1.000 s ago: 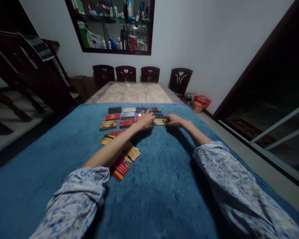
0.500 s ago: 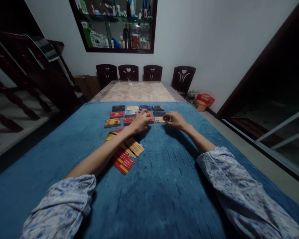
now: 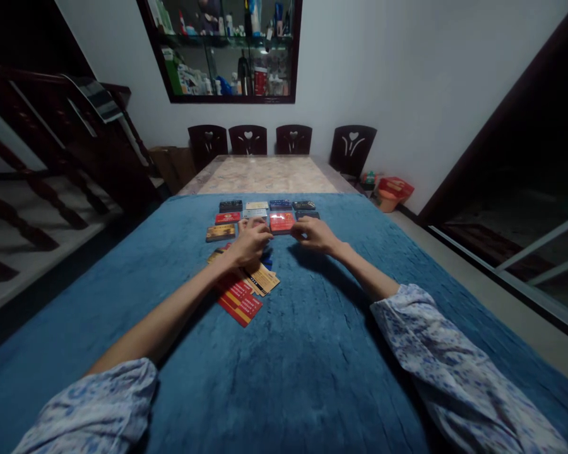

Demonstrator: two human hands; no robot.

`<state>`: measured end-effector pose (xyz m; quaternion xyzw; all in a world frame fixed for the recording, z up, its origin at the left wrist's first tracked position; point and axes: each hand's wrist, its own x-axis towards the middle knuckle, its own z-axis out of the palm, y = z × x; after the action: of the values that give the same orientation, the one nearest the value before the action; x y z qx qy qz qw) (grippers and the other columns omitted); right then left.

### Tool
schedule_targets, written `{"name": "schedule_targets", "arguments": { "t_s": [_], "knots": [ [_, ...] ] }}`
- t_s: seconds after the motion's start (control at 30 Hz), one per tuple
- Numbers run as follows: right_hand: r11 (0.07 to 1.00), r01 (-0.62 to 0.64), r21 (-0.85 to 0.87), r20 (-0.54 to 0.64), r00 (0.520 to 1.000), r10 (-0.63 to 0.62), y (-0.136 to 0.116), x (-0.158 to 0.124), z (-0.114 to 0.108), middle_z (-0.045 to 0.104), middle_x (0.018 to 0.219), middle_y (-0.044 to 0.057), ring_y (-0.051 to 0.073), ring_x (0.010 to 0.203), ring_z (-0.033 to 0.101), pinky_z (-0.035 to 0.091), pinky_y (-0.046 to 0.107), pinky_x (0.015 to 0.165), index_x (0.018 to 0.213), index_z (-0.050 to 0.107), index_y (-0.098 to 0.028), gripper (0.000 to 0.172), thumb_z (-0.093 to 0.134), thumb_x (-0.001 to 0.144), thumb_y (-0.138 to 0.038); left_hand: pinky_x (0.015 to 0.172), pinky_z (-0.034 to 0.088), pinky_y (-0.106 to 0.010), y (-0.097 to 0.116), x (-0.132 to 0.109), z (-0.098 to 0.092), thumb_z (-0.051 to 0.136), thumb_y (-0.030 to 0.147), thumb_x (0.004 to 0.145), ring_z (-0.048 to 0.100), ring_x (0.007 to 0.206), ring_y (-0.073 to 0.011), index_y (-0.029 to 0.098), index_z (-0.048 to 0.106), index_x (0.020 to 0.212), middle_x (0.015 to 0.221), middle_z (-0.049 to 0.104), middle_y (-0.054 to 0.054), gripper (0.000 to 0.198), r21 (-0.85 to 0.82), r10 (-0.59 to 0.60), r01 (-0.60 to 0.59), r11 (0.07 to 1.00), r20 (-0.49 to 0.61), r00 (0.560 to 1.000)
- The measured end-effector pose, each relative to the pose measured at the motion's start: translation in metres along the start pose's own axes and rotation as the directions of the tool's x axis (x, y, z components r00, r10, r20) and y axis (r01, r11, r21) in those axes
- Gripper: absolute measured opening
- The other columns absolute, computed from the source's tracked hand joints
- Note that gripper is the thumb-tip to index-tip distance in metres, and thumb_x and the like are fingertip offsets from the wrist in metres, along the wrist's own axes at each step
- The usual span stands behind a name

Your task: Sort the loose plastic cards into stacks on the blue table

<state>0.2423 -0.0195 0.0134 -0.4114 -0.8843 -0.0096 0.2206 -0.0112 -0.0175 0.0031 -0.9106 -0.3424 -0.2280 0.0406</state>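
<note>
Gold stack (image 3: 220, 234) at left of front row, on blue cloth (image 3: 288, 378). Loose cards (image 3: 241, 305) fanned nearer, partly under left arm (image 3: 184, 297); arm dipping could drag them. Left hand (image 3: 252, 243): fingers bent, cannot tell whether gripping. Red stack (image 3: 282, 222) between hands; uneven push could skew it. Right hand (image 3: 316, 234): fingers curled beside red stack, contact unclear. Hidden: whatever lies under left hand; dark stack (image 3: 308, 215), partly, behind right.

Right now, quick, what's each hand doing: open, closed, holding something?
Left hand: curled, left of the red card stack between the hands; any grip cannot be told.
Right hand: curled at that stack's right edge; any grip cannot be told.
</note>
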Motion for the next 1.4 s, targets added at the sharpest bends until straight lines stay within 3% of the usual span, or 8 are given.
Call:
{"name": "schedule_targets", "arguments": {
  "t_s": [0.17, 0.37, 0.83, 1.07, 1.4],
  "knots": [
    [0.999, 0.045, 0.029, 0.023, 0.999, -0.046, -0.021, 0.008, 0.007, 0.07, 0.091, 0.007, 0.019, 0.087, 0.057, 0.036, 0.027, 0.072, 0.089, 0.072, -0.017, 0.021, 0.054, 0.081, -0.008, 0.101, 0.027, -0.058, -0.009, -0.025, -0.01, 0.054, 0.018, 0.092, 0.047, 0.126, -0.0345, 0.023, 0.077, 0.102, 0.111, 0.073, -0.009, 0.025, 0.011, -0.028, 0.028, 1.0, -0.004, 1.0],
    [0.997, 0.066, 0.037, 0.049, 0.996, -0.068, -0.038, 0.018, 0.016, 0.068, 0.089, 0.007, 0.019, 0.085, 0.055, 0.033, 0.028, 0.071, 0.089, 0.072, -0.018, 0.019, 0.055, 0.084, -0.011, 0.105, 0.028, -0.057, -0.019, -0.052, -0.025, 0.056, 0.031, 0.097, 0.049, 0.123, -0.033, 0.024, 0.078, 0.1, 0.107, 0.074, -0.01, 0.023, 0.017, -0.074, 0.074, 0.997, -0.009, 0.997],
    [0.989, 0.126, 0.078, 0.081, 0.988, -0.132, -0.069, 0.043, 0.035, 0.072, 0.098, 0.008, 0.02, 0.092, 0.058, 0.035, 0.027, 0.071, 0.093, 0.073, -0.017, 0.02, 0.058, 0.084, -0.008, 0.102, 0.029, -0.058, -0.037, -0.096, -0.038, 0.054, 0.027, 0.092, 0.051, 0.124, -0.0348, 0.024, 0.079, 0.1, 0.108, 0.075, -0.01, 0.027, 0.051, -0.221, 0.221, 0.974, 0.009, 0.975],
    [0.969, 0.225, 0.1, 0.108, 0.966, -0.235, -0.09, 0.055, 0.043, 0.068, 0.097, 0.009, 0.021, 0.092, 0.053, 0.036, 0.029, 0.075, 0.092, 0.074, -0.017, 0.015, 0.062, 0.084, -0.011, 0.104, 0.03, -0.061, -0.041, -0.118, -0.043, 0.05, 0.028, 0.094, 0.05, 0.126, -0.0354, 0.024, 0.079, 0.104, 0.114, 0.076, -0.011, 0.031, 0.04, -0.275, 0.275, 0.961, -0.009, 0.961],
    [0.947, 0.297, 0.122, 0.138, 0.94, -0.313, -0.096, 0.056, 0.057, 0.07, 0.106, 0.011, 0.024, 0.1, 0.052, 0.041, 0.036, 0.087, 0.107, 0.075, -0.018, 0.021, 0.064, 0.089, -0.018, 0.108, 0.033, -0.064, -0.048, -0.125, -0.046, 0.049, 0.029, 0.089, 0.042, 0.14, -0.0382, 0.022, 0.069, 0.129, 0.139, 0.066, -0.012, 0.046, 0.006, -0.336, 0.339, 0.941, 0.137, 0.932]
  ]
}}
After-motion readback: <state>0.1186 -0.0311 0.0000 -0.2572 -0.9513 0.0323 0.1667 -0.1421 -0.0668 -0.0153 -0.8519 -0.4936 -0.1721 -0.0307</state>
